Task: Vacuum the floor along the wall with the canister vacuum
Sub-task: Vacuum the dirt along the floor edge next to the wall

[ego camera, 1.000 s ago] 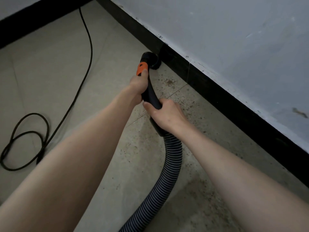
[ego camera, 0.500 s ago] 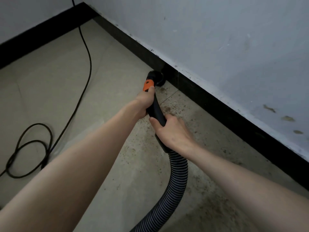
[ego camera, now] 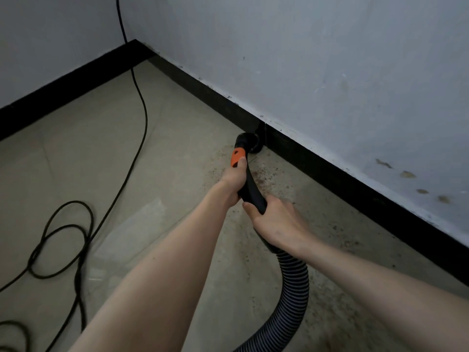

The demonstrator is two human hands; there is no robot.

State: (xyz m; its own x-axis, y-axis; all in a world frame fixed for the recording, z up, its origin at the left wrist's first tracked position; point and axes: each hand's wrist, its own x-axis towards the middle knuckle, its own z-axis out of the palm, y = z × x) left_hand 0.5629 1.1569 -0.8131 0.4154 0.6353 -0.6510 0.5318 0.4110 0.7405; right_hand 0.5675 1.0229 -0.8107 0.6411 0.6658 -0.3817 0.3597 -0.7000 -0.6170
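Fingers of the left hand [ego camera: 234, 180] curl round the black handle [ego camera: 251, 186] of the vacuum, the thumb lying along the orange slider [ego camera: 236, 158] at its upper end; the left forearm reaches in straight from the lower left. Left of the handle, a black power cord [ego camera: 138, 102] comes down the corner of the room, crosses bare beige floor [ego camera: 177, 138] and gathers in loose loops well left of the handle. Ahead of the handle, the round black nozzle [ego camera: 248, 144] sits on the floor against the black skirting [ego camera: 330, 168], where brown specks of dirt [ego camera: 269, 174] lie scattered. Just below the left hand, the right hand [ego camera: 276, 219] grips the lower part of the handle, fingers wrapped under it, wrist bent, forearm running in from the lower right. From under that hand the ribbed grey hose [ego camera: 294, 295] curves down and out of view. Right of the handle, the skirting runs diagonally below a stained white wall [ego camera: 355, 85].
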